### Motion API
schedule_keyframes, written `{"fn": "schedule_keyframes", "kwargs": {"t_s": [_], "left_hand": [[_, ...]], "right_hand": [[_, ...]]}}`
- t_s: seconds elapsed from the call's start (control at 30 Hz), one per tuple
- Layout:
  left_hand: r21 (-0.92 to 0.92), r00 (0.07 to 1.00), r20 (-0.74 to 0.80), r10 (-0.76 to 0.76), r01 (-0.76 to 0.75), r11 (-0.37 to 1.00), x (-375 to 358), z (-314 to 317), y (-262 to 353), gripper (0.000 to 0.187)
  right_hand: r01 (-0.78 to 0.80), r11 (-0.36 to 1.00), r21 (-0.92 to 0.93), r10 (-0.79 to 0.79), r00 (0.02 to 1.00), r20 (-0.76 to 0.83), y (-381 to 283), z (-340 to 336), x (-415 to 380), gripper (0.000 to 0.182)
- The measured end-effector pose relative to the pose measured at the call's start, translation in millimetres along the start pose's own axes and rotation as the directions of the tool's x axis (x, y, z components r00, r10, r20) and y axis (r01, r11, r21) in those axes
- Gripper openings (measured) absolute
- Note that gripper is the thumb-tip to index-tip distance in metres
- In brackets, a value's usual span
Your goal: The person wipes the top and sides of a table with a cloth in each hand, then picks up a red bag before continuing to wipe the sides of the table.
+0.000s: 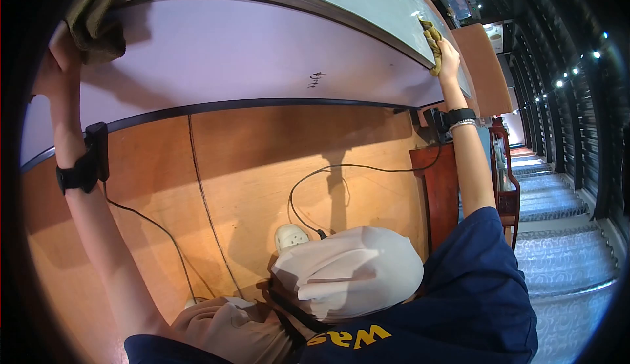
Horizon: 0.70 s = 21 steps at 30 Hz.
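At the far left, my left hand (61, 65) is closed on a hanging olive cloth (105, 39); its fingers are partly hidden by the cloth and the dark image edge. On the right, my right hand (449, 60) grips a second olive cloth (430, 43), bunched against the rim of a pale, glossy tabletop (341, 0). Between my hands stretches the table's lavender-white panel (249, 52), which bears a small dark scribble (316, 80). Each wrist wears a black strap with a small device and a cable.
Below the panel lies an orange-brown tiled floor (249, 154), crossed by a black cable (367, 166). A red-brown wooden piece of furniture (436, 190) stands beside my right arm, with an orange-brown chair back (482, 68) beyond it. My pale shoe (290, 237) is on the floor.
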<state>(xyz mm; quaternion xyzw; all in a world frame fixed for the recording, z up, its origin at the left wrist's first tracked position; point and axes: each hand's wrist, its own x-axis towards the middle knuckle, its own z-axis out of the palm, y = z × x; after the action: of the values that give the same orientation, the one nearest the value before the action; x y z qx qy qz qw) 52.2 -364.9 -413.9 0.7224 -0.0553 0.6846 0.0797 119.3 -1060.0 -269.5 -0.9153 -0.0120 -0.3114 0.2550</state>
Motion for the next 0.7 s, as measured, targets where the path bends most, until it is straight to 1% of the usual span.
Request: {"fn": "schedule_keyframes", "kwargs": {"t_s": [0.1,0.23,0.3,0.37,0.43,0.53,0.6,0.63,0.7], "left_hand": [[-0.006,1.000,-0.010,0.008,-0.008,1.000,2.3,0.0,2.1,0.033],[-0.012,1.000,-0.011,0.012,-0.012,1.000,5.6,0.1,0.4,0.032],[-0.010,1.000,-0.019,0.016,-0.016,1.000,7.8,-1.3,1.5,0.032],[-0.013,1.000,-0.024,0.018,-0.018,1.000,10.2,-1.1,2.9,0.032],[-0.015,0.999,-0.028,0.026,-0.026,1.000,12.4,-0.3,6.4,0.031],[-0.016,0.999,-0.033,0.019,-0.019,1.000,20.5,-2.1,24.4,0.031],[-0.101,0.998,0.034,-0.061,0.064,0.993,25.2,-5.8,40.6,0.020],[-0.100,0.998,0.033,-0.061,0.064,0.993,23.9,-4.6,40.2,0.020],[0.145,0.969,0.230,0.090,-0.125,0.981,20.6,-3.4,36.9,0.020]], "right_hand": [[0.000,1.000,-0.031,0.001,1.000,0.022,-0.1,-0.6,1.3,0.034],[0.014,1.000,-0.027,-0.014,1.000,-0.006,-1.2,1.2,-0.1,0.034],[-0.053,0.991,-0.122,0.055,0.998,0.011,-6.8,-0.5,-1.2,0.033],[-0.061,0.993,-0.105,0.060,0.998,-0.008,-13.3,1.4,-4.9,0.034],[-0.033,0.997,-0.069,0.034,0.999,0.011,-14.2,0.7,-6.1,0.034],[-0.046,0.991,-0.122,0.044,0.999,-0.020,-15.9,1.8,-7.2,0.034],[-0.041,0.989,-0.139,0.034,0.998,-0.048,-18.7,3.9,-8.8,0.033],[-0.040,0.990,-0.138,0.034,0.998,-0.048,-20.6,2.8,-9.9,0.033],[-0.019,0.997,-0.080,0.017,1.000,-0.026,-24.3,3.7,-12.8,0.033]]}}
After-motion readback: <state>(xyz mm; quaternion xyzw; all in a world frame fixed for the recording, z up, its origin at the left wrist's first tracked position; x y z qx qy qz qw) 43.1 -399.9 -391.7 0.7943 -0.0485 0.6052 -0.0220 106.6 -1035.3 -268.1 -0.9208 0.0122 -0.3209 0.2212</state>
